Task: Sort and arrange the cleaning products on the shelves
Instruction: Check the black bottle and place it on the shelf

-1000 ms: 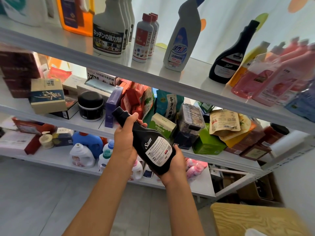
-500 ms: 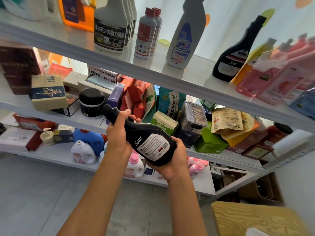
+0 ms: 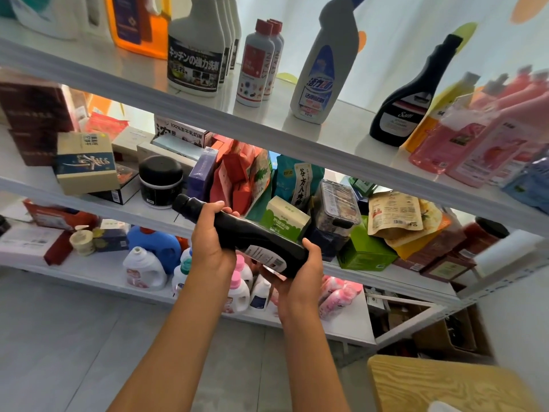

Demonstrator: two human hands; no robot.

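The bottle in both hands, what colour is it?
Black, with a white label; the head view shows the bottle.

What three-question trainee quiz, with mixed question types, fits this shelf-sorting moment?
1. True or false: both hands hold the black angled-neck plastic bottle.
2. Which hand grips its neck? A) left hand B) right hand
3. Fill in: a matching black bottle stands on the ___ white metal shelf.

Key: 1 true; 2 A; 3 top.
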